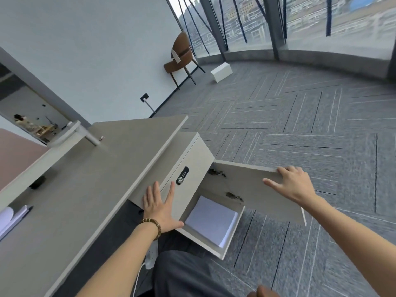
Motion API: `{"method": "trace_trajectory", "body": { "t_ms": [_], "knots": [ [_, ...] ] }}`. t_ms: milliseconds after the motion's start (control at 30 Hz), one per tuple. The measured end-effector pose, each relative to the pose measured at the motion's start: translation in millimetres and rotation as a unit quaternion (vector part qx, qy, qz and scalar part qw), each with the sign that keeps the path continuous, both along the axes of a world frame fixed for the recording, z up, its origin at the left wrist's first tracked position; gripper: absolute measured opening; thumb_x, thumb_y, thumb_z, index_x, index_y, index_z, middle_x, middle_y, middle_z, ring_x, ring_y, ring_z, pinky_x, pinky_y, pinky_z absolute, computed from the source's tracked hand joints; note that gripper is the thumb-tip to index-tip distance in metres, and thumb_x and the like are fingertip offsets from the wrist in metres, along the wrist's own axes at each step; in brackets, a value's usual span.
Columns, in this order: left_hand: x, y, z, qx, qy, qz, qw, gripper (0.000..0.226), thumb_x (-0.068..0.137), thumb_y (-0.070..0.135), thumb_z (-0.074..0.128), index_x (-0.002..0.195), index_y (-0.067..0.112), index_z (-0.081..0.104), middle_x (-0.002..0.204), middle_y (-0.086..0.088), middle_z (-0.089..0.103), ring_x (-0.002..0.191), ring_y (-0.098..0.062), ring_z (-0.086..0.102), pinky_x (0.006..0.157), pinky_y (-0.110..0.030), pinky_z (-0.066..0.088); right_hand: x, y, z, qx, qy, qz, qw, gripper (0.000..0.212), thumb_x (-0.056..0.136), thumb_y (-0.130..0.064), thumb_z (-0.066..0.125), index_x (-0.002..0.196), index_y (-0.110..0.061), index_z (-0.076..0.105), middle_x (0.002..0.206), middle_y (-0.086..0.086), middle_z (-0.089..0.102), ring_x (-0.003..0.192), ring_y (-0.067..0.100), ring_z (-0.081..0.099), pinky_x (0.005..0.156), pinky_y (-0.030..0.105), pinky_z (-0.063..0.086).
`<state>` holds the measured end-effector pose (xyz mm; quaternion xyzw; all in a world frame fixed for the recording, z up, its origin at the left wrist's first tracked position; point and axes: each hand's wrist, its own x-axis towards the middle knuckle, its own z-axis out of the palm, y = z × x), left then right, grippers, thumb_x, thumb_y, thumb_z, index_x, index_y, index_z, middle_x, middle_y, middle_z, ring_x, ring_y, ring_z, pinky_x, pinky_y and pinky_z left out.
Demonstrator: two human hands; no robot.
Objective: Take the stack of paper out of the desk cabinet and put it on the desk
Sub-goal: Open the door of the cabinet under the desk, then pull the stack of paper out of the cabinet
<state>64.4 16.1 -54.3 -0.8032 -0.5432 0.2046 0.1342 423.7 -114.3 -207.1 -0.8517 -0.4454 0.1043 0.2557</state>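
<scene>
A white stack of paper [211,219] lies flat inside the open compartment of the pale desk cabinet [188,159], which stands beside the grey desk [90,189]. The cabinet door [252,189] is swung wide open to the right. My right hand [289,183] rests on the door's top edge, fingers curled over it. With fingers spread, my left hand [159,205] lies flat against the cabinet's locked drawer front, just left of the paper. A black combination lock [182,175] sits on that front.
On the desk's left end lie a notebook and pen [15,217] and a monitor arm base [64,133]. A brown chair [182,56] and a white box [221,71] stand far off on the carpet. My legs and a power strip [151,256] are below.
</scene>
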Motion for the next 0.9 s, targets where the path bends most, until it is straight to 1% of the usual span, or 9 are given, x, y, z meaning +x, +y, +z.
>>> {"method": "trace_trajectory", "body": {
  "t_ms": [133,200,300,367,500,633,733,800,900],
  "knots": [
    [3,0,-3,0.006,0.013,0.004,1.0,0.137,0.063,0.072,0.069,0.151,0.034,-0.029,0.158,-0.028,-0.032,0.147,-0.049,-0.024,0.122,-0.06,-0.003,3,14,2,-0.055,-0.061,0.001,0.997,0.109,0.067,-0.092,0.027,0.137,-0.012,0.047,0.127,0.018,0.058,0.12,0.04,0.05,0.1,0.048,0.041],
    [5,0,-5,0.008,0.025,0.005,1.0,0.136,0.063,0.074,0.066,0.152,0.034,-0.029,0.157,-0.03,-0.032,0.146,-0.051,-0.023,0.121,-0.061,-0.003,4,19,2,-0.076,-0.065,0.002,0.995,0.116,0.062,-0.093,0.02,0.143,-0.013,0.041,0.135,0.018,0.054,0.13,0.042,0.042,0.108,0.052,0.035],
    [4,2,-7,0.01,0.057,0.0,0.998,0.134,0.064,0.076,0.063,0.151,0.035,-0.029,0.154,-0.034,-0.034,0.145,-0.054,-0.023,0.12,-0.063,-0.004,0,27,6,-0.109,-0.067,0.015,0.992,0.112,0.067,-0.092,0.026,0.147,-0.015,0.036,0.145,0.016,0.048,0.141,0.042,0.031,0.114,0.065,0.015],
    [6,1,-6,0.009,0.056,0.007,0.998,0.129,0.067,0.074,0.062,0.152,0.036,-0.026,0.155,-0.034,-0.032,0.145,-0.054,-0.022,0.12,-0.063,-0.003,-7,35,14,-0.123,-0.064,0.031,0.99,0.109,0.069,-0.09,0.029,0.147,-0.014,0.036,0.146,0.015,0.048,0.142,0.038,0.032,0.113,0.071,0.008],
    [23,-9,-9,0.022,-0.037,0.049,0.998,0.112,0.076,0.066,0.061,0.157,0.035,-0.009,0.159,-0.031,-0.023,0.148,-0.05,-0.019,0.12,-0.064,-0.003,-26,52,27,-0.127,-0.054,0.067,0.988,0.102,0.073,-0.087,0.032,0.146,-0.017,0.04,0.149,0.016,0.043,0.143,0.039,0.029,0.112,0.074,0.005],
    [44,-28,-20,0.034,-0.143,0.013,0.989,0.081,0.089,0.046,0.056,0.157,0.023,0.018,0.163,-0.027,-0.014,0.151,-0.043,-0.015,0.123,-0.059,0.002,-54,63,36,-0.104,-0.055,0.116,0.986,0.085,0.08,-0.077,0.041,0.141,-0.017,0.047,0.15,0.018,0.042,0.144,0.037,0.028,0.116,0.068,0.012],
    [60,-41,-35,0.002,-0.179,-0.063,0.982,0.07,0.094,0.031,0.054,0.156,0.018,0.024,0.166,-0.019,-0.006,0.154,-0.034,-0.009,0.125,-0.049,0.014,-77,74,39,-0.105,-0.034,0.14,0.984,0.074,0.083,-0.07,0.047,0.13,-0.014,0.055,0.141,0.018,0.05,0.137,0.035,0.039,0.114,0.059,0.025],
    [68,-35,-44,-0.057,-0.217,-0.033,0.974,0.07,0.094,0.029,0.055,0.156,0.017,0.023,0.167,-0.014,0.004,0.155,-0.029,0.0,0.121,-0.043,0.029,-91,82,37,-0.12,-0.015,0.159,0.98,0.068,0.084,-0.066,0.049,0.123,-0.011,0.056,0.136,0.017,0.053,0.13,0.036,0.046,0.11,0.054,0.032],
    [68,-10,-59,-0.149,-0.234,0.034,0.96,0.07,0.093,0.032,0.058,0.153,0.015,0.026,0.159,-0.011,0.026,0.147,-0.027,0.026,0.11,-0.046,0.043,-109,97,30,-0.134,-0.001,0.177,0.975,0.066,0.084,-0.065,0.05,0.118,-0.01,0.057,0.131,0.017,0.055,0.124,0.036,0.05,0.104,0.05,0.038]
  ]
}}
